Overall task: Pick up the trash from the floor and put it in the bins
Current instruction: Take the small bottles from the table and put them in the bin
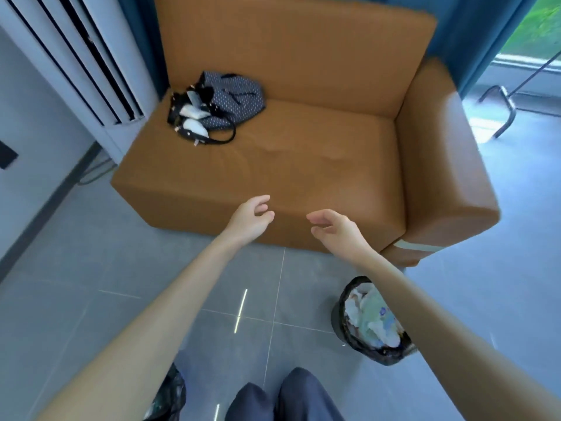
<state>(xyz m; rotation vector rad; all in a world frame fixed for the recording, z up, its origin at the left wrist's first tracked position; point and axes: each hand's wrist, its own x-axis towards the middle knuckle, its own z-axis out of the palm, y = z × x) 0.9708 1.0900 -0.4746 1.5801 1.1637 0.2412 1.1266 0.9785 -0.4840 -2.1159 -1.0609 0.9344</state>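
While both arms are stretched toward the sofa (303,153), nothing is held in either of the hands. The left hand (250,220) is seen before the sofa's front edge, its fingers loosely bent and slightly spread, with the thumb kept apart from them. The right hand (334,227) is held near it, also before the sofa's front edge, with relaxed, slightly curved fingers; the two hands are kept apart. Trash (370,323) is found in a bin (337,317) lined with a black bag, which is stood on the floor (91,268) in front of the sofa's right end, under the right forearm; it is filled almost to the rim with crumpled white and pale green wrappers. A second bin (173,393), also black-lined, is placed farther out from the sofa's front and is largely hidden by the left arm, so its contents cannot be made out. A handbag (224,104) is laid open on the left end of the sofa's seat, with white items showing inside. An air conditioner (76,56) is stood just left of the sofa, and a blue curtain (473,41) is hung behind it.
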